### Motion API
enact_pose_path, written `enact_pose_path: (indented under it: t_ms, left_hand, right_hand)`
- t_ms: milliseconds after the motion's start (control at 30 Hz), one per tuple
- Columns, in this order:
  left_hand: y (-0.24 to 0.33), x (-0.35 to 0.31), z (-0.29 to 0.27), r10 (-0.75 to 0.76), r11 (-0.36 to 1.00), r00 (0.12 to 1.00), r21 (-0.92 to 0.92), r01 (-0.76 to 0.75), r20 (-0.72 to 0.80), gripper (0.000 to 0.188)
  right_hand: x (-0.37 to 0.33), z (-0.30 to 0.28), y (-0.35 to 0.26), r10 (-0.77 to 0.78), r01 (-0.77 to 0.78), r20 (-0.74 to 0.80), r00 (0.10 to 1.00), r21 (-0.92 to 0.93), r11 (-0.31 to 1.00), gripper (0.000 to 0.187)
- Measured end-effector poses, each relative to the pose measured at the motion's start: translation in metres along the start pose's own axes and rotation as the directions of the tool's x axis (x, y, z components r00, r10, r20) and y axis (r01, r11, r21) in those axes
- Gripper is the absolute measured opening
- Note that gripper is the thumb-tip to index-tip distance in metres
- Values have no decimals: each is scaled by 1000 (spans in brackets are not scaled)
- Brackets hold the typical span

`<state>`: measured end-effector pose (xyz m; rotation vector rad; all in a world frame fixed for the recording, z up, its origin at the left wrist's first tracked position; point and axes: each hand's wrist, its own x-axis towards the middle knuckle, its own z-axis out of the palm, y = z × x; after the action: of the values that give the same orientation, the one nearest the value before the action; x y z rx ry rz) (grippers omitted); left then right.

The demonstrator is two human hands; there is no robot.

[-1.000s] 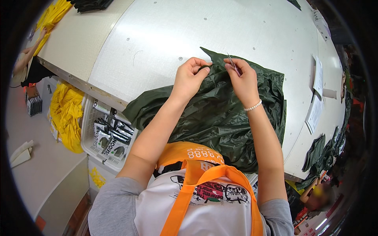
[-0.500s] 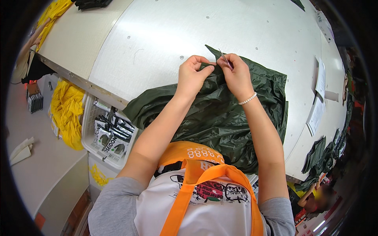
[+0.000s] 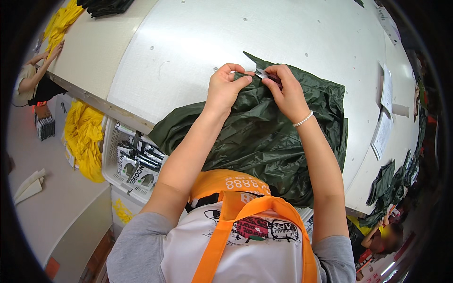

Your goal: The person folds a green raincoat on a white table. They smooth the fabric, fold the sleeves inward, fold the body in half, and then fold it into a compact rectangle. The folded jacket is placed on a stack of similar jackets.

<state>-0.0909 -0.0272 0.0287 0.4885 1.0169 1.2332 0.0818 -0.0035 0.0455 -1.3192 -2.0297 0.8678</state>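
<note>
Dark green, shiny thin fabric (image 3: 257, 137), perhaps a garment, lies crumpled over the table's near edge and against my front. My left hand (image 3: 224, 88) is closed, pinching the fabric's upper edge between thumb and fingertips. Small thread snips (image 3: 262, 74) with bright blades sit in my right hand (image 3: 289, 96), fingers wrapped round them. The blade tips point left, close beside my left fingertips at the fabric edge. Whether they touch a thread cannot be made out. One pointed corner of the fabric sticks out beyond my hands.
The pale table (image 3: 198, 37) spreads ahead. At lower left stands a white basket (image 3: 109, 158) of packaged items, beside a yellow fabric heap (image 3: 84, 137). Papers (image 3: 383, 129) and folded green pieces (image 3: 381, 181) lie right. People work at far left and lower right.
My right hand has turned the snips, so the blades now point left toward my left fingertips instead of upward. My left hand keeps its pinch on the fabric.
</note>
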Motion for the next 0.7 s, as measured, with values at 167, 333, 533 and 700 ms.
enact_pose_path:
  t_ms: [167, 333, 533, 700]
  left_hand:
    - [1, -1, 0, 13, 998, 1000, 62, -13, -5, 21]
    - [8, 2, -1, -32, 993, 999, 111, 35, -25, 24]
    - [5, 5, -3, -17, 992, 1000, 121, 18, -9, 24]
    - [5, 5, -3, -23, 993, 1000, 113, 22, 11, 23]
  right_hand:
    - [3, -2, -1, 9, -9, 2, 1000, -43, 999, 18]
    - [-8, -7, 4, -3, 3, 1, 1000, 20, 1000, 20]
    - [-10, -7, -4, -57, 57, 35, 998, -6, 998, 20]
    - [-9, -5, -2, -40, 43, 56, 998, -42, 998, 19]
